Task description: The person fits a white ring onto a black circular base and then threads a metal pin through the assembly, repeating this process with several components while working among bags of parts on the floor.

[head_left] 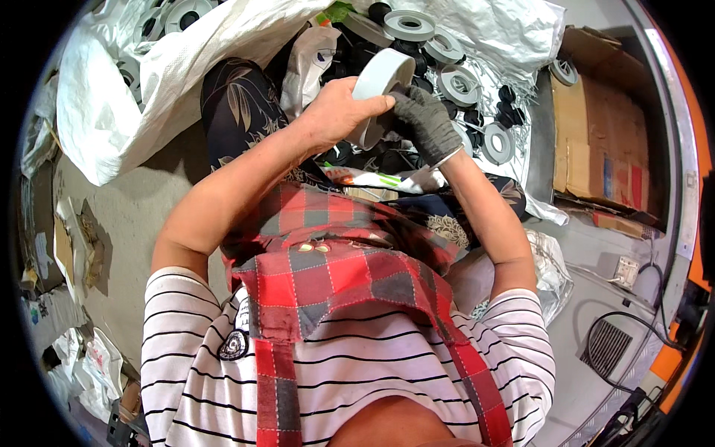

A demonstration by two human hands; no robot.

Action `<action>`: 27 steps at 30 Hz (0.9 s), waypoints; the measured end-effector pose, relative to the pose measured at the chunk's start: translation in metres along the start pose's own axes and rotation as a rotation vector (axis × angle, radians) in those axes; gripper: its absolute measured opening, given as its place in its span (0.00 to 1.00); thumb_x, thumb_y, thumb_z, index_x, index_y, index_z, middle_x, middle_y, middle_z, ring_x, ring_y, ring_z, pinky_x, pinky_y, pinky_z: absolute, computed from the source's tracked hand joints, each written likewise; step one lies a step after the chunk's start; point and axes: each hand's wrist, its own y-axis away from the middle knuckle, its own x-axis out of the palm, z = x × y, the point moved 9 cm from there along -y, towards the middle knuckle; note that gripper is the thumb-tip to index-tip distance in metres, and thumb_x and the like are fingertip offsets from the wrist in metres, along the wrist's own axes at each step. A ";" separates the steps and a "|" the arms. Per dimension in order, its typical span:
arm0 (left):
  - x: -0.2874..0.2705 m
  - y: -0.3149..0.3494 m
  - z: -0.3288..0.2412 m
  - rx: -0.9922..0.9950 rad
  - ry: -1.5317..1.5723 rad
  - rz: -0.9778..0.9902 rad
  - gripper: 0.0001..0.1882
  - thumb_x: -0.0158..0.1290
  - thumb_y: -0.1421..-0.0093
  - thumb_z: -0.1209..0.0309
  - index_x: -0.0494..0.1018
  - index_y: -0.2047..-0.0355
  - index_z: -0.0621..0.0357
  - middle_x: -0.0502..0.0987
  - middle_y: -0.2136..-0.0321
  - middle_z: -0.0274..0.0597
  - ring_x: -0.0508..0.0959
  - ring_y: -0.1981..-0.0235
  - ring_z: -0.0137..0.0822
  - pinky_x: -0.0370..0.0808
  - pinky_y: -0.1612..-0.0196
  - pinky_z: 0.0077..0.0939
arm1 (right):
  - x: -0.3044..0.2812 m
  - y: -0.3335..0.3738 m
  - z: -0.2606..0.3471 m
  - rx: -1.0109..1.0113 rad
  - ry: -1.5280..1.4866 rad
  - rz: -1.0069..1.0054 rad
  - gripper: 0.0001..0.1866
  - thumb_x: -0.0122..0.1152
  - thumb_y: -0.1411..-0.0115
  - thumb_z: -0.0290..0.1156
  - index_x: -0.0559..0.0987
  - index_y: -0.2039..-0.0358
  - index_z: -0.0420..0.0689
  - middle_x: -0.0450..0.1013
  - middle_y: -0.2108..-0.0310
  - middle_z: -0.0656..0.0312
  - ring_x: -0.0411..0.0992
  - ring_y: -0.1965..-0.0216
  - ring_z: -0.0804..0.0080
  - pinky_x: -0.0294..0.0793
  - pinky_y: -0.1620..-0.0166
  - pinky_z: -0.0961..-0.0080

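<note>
Item: one light grey ring (pixel 402 68), tilted on edge, held above the heap on the white sheet (pixel 488 56), inward from its near edge. Left hand (pixel 339 112): bare, clasped on the ring's left side, thumb laid across. Right hand (pixel 428 125): gloved, fingertips bent at the ring's right side; whether anything is pinched there cannot be told. Loose stock: grey rings (pixel 462 99) and black parts (pixel 509 115), strewn toward the sheet's right edge. Handling, as judged: ring best braced by the left palm, bare thumb kept clear of the gloved fingertips, rim left unsqueezed.
</note>
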 end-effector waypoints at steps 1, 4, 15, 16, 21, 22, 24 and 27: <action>0.000 0.002 -0.008 0.065 -0.116 -0.007 0.18 0.56 0.45 0.64 0.70 0.62 0.66 0.72 0.71 0.34 0.70 0.73 0.24 0.70 0.70 0.19 | 0.000 -0.001 -0.005 0.051 -0.077 0.013 0.28 0.69 0.56 0.45 0.74 0.61 0.38 0.75 0.73 0.57 0.74 0.70 0.65 0.73 0.64 0.74; -0.005 -0.003 0.006 -0.037 -0.129 0.027 0.17 0.54 0.44 0.65 0.70 0.60 0.67 0.73 0.70 0.35 0.72 0.71 0.25 0.72 0.67 0.22 | 0.002 0.001 0.016 -0.189 0.387 0.006 0.35 0.70 0.59 0.46 0.70 0.54 0.37 0.73 0.65 0.51 0.72 0.63 0.58 0.72 0.58 0.69; -0.005 -0.011 0.002 -0.128 0.269 0.117 0.18 0.50 0.40 0.64 0.68 0.55 0.66 0.74 0.62 0.40 0.75 0.63 0.32 0.76 0.60 0.31 | 0.038 0.038 0.061 -1.020 1.177 0.025 0.29 0.65 0.56 0.37 0.69 0.53 0.40 0.67 0.56 0.47 0.65 0.53 0.50 0.66 0.48 0.61; -0.007 -0.011 0.002 -0.139 0.307 0.085 0.18 0.51 0.41 0.64 0.69 0.58 0.67 0.74 0.65 0.41 0.75 0.66 0.31 0.76 0.64 0.30 | 0.038 0.036 0.062 -0.994 1.138 0.046 0.30 0.65 0.56 0.37 0.69 0.53 0.40 0.67 0.56 0.47 0.65 0.53 0.50 0.66 0.49 0.61; -0.014 -0.010 -0.014 -0.130 0.263 0.024 0.17 0.55 0.45 0.64 0.72 0.63 0.69 0.76 0.70 0.41 0.76 0.73 0.30 0.75 0.70 0.25 | 0.032 0.018 0.072 -0.671 0.847 -0.051 0.26 0.62 0.52 0.36 0.69 0.53 0.40 0.69 0.59 0.46 0.68 0.58 0.51 0.69 0.54 0.62; -0.010 -0.009 -0.021 -0.095 0.238 0.020 0.17 0.55 0.45 0.64 0.72 0.63 0.69 0.76 0.70 0.41 0.76 0.73 0.30 0.74 0.70 0.24 | 0.033 0.013 0.064 -0.651 0.911 0.001 0.24 0.60 0.50 0.36 0.69 0.53 0.41 0.70 0.61 0.47 0.70 0.60 0.53 0.70 0.56 0.63; -0.011 -0.015 -0.036 0.037 -0.115 -0.001 0.18 0.55 0.45 0.62 0.72 0.63 0.66 0.76 0.73 0.39 0.75 0.72 0.27 0.73 0.69 0.22 | 0.026 -0.003 0.049 -0.605 1.041 0.098 0.21 0.56 0.46 0.36 0.69 0.53 0.42 0.72 0.64 0.49 0.72 0.64 0.56 0.72 0.59 0.65; -0.010 -0.017 -0.109 0.287 -0.814 -0.025 0.19 0.55 0.44 0.58 0.73 0.65 0.66 0.73 0.77 0.31 0.73 0.73 0.24 0.70 0.69 0.19 | -0.037 -0.040 0.031 -0.476 0.519 -0.034 0.24 0.53 0.43 0.46 0.70 0.55 0.39 0.73 0.65 0.48 0.73 0.66 0.56 0.73 0.61 0.65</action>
